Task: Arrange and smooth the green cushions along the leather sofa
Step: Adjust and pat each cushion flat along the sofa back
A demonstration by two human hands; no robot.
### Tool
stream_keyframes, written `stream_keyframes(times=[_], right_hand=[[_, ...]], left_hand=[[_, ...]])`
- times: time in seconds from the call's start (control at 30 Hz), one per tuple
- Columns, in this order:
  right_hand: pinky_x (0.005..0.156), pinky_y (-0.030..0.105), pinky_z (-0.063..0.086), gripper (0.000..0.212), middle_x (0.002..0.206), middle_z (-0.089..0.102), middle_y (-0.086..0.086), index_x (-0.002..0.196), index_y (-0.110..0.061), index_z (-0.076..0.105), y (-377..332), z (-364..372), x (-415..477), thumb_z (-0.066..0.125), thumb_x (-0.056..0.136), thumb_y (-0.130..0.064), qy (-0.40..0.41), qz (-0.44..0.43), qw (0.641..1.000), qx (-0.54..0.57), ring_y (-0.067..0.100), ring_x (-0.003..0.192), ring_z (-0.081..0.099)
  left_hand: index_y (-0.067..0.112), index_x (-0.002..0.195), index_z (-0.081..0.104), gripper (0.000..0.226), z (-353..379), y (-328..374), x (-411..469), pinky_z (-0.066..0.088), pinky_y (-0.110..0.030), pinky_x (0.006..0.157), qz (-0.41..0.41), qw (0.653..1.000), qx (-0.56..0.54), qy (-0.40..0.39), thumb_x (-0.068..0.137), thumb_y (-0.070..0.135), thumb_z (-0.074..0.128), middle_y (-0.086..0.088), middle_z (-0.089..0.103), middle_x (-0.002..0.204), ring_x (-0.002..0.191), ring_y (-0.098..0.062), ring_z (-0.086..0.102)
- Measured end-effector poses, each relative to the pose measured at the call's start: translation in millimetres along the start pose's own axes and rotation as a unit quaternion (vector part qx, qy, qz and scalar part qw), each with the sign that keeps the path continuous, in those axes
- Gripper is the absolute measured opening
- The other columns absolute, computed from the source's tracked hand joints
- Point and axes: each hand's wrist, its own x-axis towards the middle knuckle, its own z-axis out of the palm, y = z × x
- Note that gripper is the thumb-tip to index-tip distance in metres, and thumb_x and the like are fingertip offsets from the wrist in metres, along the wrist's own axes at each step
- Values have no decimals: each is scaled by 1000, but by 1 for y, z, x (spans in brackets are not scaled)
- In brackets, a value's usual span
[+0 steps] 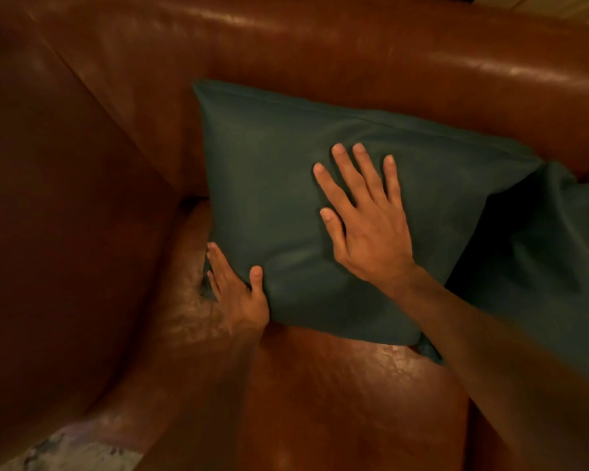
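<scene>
Your right hand (368, 229) presses flat on the green cushion (269, 171) leaning against the sofa back (320, 62) at 12 o'clock, left hand (238, 297) bracing its 7 o'clock corner straight-fingered; uneven pushing could tip it onto its 3 o'clock neighbour (541, 239).

dim, warm light, seemingly from above, streaks glare along the top of the leather sofa (490, 68) and mottles its seat (354, 385), while the armrest (48, 215) on your left sinks into deep shadow. a dark wedge of shadow lies between the green cushion (279, 185) and the second cushion (551, 260) on your right. the picture is soft throughout, your right forearm (510, 365) smears near the lower edge, and the wide lens bows the sofa's lines.
</scene>
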Motion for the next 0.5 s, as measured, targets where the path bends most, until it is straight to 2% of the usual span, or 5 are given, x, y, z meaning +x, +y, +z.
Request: stream_keyframes(times=[0.1,0.2,0.33,0.43,0.5], right_hand=[[130,57,8,54,171,24,10,162,-21,34,-3,-8,2,35,111,-39,-17,9,1000,-1,32,160,17],[130,57,12,53,170,28,13,159,-16,40,-4,-21,1,38,110,-37,-9,20,999,44,32,159,21],[128,56,18,50,165,37,12,153,-12,49,9,-41,0,42,109,-34,25,68,995,70,33,156,29],[127,57,20,49,164,39,10,152,-13,49,34,-57,-2,40,109,-35,29,152,987,41,32,155,30],[127,58,21,50,164,40,11,153,-12,48,52,-66,-7,38,110,-36,20,193,981,24,34,155,30]], left_hand=[[-3,159,22,78,-5,-2,1,-19,-8,115,17,999,33,5,101,36,57,-23,28,164,149,-26,20],[3,163,9,85,-23,-6,2,-2,-30,129,51,995,71,-55,102,42,54,-14,12,171,156,-18,12],[6,163,16,94,-60,5,20,15,-46,128,90,994,15,-65,93,65,35,-12,17,170,158,-25,16],[8,163,13,97,-71,56,51,17,-46,128,83,985,-143,-55,91,66,42,-8,15,171,157,-16,15],[8,163,12,95,-72,96,79,14,-44,129,125,977,-168,-29,94,62,51,-7,15,170,157,-15,14]])
